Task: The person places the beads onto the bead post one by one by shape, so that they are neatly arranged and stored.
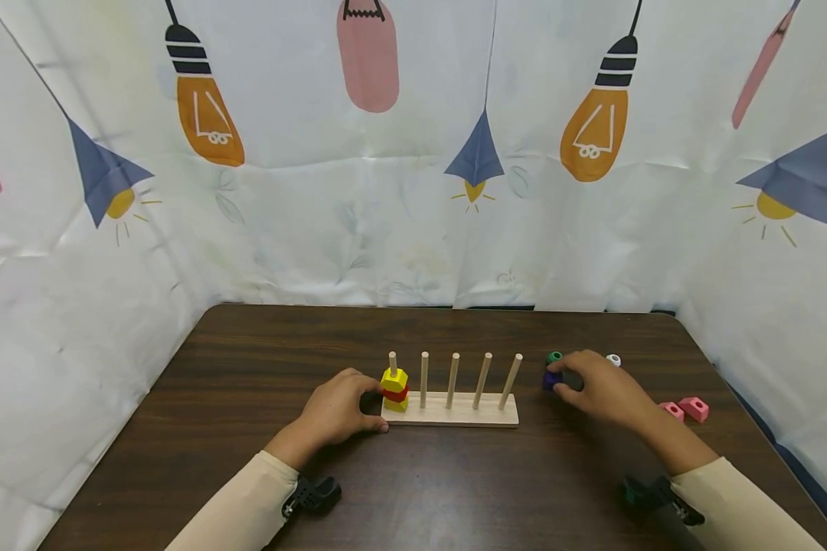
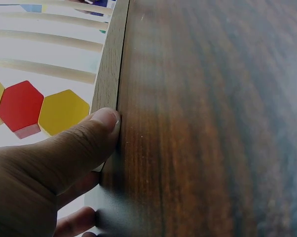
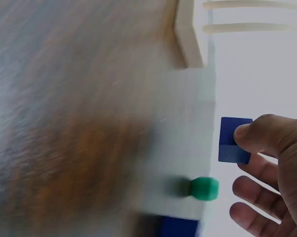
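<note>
A wooden peg board with several upright dowels lies across the middle of the table. Two yellow beads with a red bead between them are stacked on its leftmost peg. My left hand grips that end of the board, its thumb along the front edge in the left wrist view. To the right of the board, my right hand pinches a dark blue block between thumb and index finger. The other fingers are loosely bent. Near it are a green bead and a second blue block.
Two pink blocks lie by the right forearm, towards the right table edge. A white bead shows just behind the right hand. The dark wooden table backs onto a white curtain printed with lamps.
</note>
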Motion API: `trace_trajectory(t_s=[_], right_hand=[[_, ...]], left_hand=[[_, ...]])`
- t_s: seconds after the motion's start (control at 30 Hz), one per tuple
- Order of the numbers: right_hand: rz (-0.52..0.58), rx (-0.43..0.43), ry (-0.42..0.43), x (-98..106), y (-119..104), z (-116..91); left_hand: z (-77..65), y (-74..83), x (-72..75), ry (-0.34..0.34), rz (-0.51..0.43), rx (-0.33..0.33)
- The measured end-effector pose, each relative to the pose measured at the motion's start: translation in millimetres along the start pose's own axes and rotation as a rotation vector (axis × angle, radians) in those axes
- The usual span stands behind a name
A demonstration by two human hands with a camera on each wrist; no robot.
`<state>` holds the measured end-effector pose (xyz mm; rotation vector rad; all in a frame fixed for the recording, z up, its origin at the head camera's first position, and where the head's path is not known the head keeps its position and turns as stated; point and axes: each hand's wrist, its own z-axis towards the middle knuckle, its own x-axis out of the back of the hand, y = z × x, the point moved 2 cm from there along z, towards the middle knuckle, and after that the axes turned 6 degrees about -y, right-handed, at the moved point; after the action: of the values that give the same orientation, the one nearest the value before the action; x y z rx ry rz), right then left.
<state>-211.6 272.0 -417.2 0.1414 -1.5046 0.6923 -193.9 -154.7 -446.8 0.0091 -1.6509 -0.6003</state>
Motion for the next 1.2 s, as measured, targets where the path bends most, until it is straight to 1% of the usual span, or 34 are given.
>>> trace_trajectory(t_s=[0.13,0.23,0.4,0.57,0.93,1.07,1.2], right_hand=[[-0.01,0.028,0.016,10.7,-10.8,2.6],[-0.03,0.048,0.025,19.0,-18.7,4.5],[-0.05,0.059,0.05,33.6,-30.0,5.4],[-0.06,0.1,0.073,43.5,-39.5,7.2],[0.009,0.103,0.074,70.0,-62.7,11.3],[0.022,0.108,0.091,74.6,-67.7,13.5],[0.034,0.142,0.124,76.9,-72.0,17.1]], left_hand=[[-0.5,0.4,0.3,0.001,0.003,-0.001],[-0.7,0.7,0.5,-0.008,0.002,0.01],[-0.3,1.3,1.1,-0.012,-0.004,0.016],[-0.6,1.8,1.7,-0.009,0.0,0.013],[-0.2,1.7,1.9,-0.01,-0.004,0.017],[0.1,1.4,1.2,-0.013,-0.01,0.024],[-0.7,0.9,1.4,-0.013,-0.018,0.03]])
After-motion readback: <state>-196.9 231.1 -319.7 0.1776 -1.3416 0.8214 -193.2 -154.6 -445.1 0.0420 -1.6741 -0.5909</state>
